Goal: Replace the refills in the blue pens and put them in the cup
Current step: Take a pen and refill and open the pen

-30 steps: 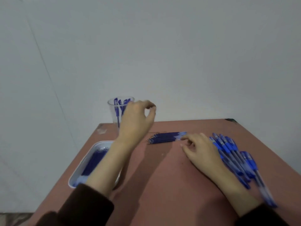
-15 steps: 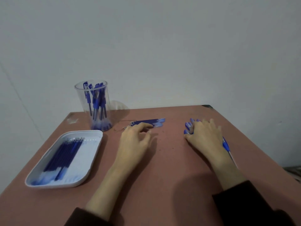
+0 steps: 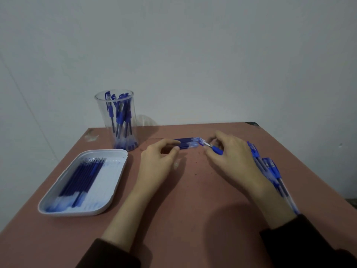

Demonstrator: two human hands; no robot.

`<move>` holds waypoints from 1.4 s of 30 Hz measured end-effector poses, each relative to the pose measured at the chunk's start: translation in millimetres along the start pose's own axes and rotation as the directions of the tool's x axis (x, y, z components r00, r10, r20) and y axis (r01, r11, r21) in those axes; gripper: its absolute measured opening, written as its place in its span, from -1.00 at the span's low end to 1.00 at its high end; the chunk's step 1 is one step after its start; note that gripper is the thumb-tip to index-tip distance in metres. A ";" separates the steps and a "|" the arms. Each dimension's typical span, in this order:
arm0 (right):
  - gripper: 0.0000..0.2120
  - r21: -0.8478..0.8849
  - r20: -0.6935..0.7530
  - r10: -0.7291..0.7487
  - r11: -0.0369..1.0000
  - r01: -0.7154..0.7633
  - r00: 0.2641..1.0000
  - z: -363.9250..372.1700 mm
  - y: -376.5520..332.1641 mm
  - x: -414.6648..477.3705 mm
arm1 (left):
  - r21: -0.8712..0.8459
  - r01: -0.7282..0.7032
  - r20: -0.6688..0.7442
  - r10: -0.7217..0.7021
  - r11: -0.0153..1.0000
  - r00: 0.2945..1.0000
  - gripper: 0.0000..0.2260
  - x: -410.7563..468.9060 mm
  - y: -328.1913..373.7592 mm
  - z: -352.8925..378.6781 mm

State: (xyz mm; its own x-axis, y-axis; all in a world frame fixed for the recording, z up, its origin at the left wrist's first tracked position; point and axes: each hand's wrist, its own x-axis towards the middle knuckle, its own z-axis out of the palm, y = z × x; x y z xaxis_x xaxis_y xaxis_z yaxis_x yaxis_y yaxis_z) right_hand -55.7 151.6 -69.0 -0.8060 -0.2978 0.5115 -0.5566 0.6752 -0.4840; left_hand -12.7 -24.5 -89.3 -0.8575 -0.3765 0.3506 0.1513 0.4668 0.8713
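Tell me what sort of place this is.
Probably a plain indoor work table set against a bare wall: a reddish table holding only a clear cup of pens and a white tray of refills.

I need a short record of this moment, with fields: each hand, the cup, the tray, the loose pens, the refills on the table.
left hand: curled at the near end of the refill bundle
right hand: grips one blue pen
cup: clear, upright, pens inside
tray: white, holds refills
loose pens: heap beside the right hand
refill bundle: on the table, between the hands
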 end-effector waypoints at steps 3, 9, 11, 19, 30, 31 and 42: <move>-0.90 0.041 0.117 -0.140 0.990 0.137 0.983 7.1 -4.4 -2.8 | -0.169 0.078 0.054 -0.070 0.983 0.996 -0.85 1.4 2.4 -2.7; -0.78 0.095 0.250 -0.158 0.986 0.138 0.955 21.3 -6.4 -4.9 | -0.261 0.099 0.112 -0.072 0.960 0.991 -0.81 0.3 3.1 -4.6; -0.77 0.126 0.242 -0.155 0.984 0.127 0.958 21.3 -7.0 -5.2 | -0.258 0.111 0.163 -0.071 0.960 0.984 -0.81 -0.5 1.7 -4.7; -0.76 0.058 0.220 -0.112 0.993 0.101 0.969 18.8 -7.3 -7.0 | -0.223 0.072 0.265 -0.011 0.972 0.964 -0.83 -2.3 3.8 -9.8; -0.72 -0.239 0.178 0.050 0.971 -0.006 0.983 16.2 2.0 -2.7 | 0.049 0.010 0.236 -0.021 0.999 0.971 -0.95 -1.5 -1.8 -10.8; -0.74 -0.204 0.162 0.068 0.978 -0.034 0.984 16.4 4.4 -1.6 | 0.116 -0.011 0.305 -0.025 0.993 0.952 -0.95 -2.6 -1.8 -10.8; -0.84 0.350 0.072 0.093 0.930 -0.112 0.993 21.3 -6.9 -3.9 | 0.138 -0.043 0.385 -0.014 0.989 0.923 -0.88 -4.9 -2.1 -4.5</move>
State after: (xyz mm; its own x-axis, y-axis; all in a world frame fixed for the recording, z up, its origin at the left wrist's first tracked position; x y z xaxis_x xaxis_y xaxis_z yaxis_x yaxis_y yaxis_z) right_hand -52.9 133.8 -82.7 -0.8666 -0.2818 0.4118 -0.4975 0.4255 -0.7559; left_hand -6.6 -27.2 -91.3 -0.9827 -0.0459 0.1796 0.1187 0.5886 0.7997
